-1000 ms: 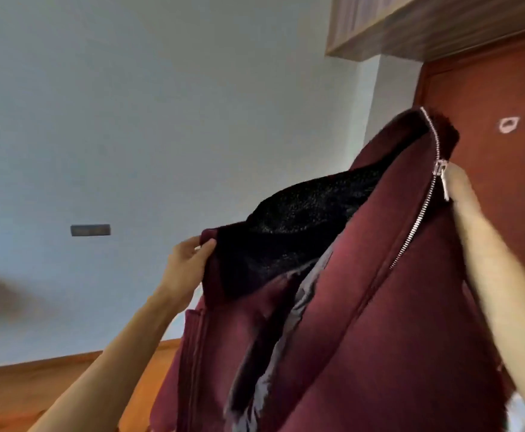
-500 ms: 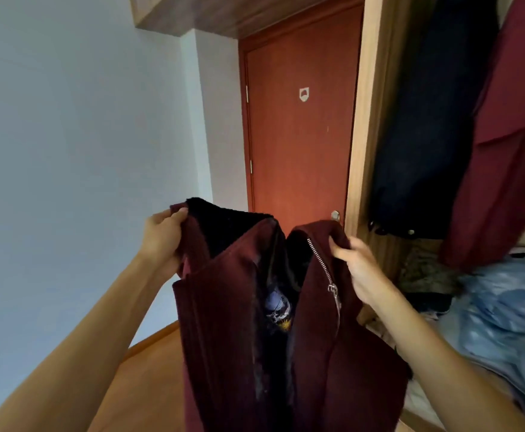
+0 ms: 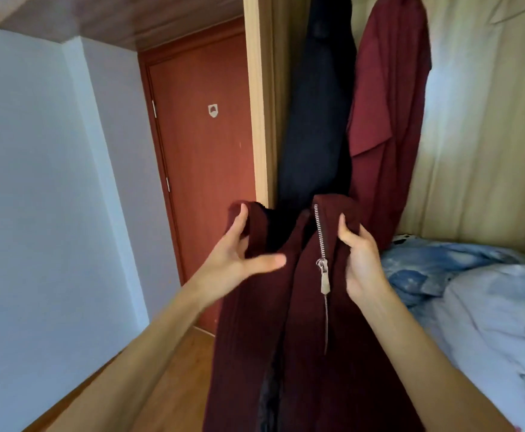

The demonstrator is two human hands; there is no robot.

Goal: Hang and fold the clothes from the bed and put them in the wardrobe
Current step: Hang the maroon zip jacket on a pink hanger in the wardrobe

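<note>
A maroon zip jacket [image 3: 304,338] with a dark lining hangs upright in front of me, its silver zipper [image 3: 322,260] facing me. My left hand [image 3: 239,257] holds the jacket's left collar edge, thumb stretched across the front. My right hand [image 3: 360,257] grips the right collar edge beside the zipper. Behind the jacket, a dark navy garment [image 3: 314,113] and a maroon garment [image 3: 385,113] hang inside the wooden wardrobe [image 3: 261,104].
A red-brown door [image 3: 205,166] stands shut to the left of the wardrobe. Pale wall fills the left side. The bed [image 3: 488,322] with blue and white bedding lies on the right. Wooden floor [image 3: 174,378] shows below.
The view swung right and down from the wall to the wardrobe. Both hands brought the jacket lower and closer together, so its two collar edges now meet in front.
</note>
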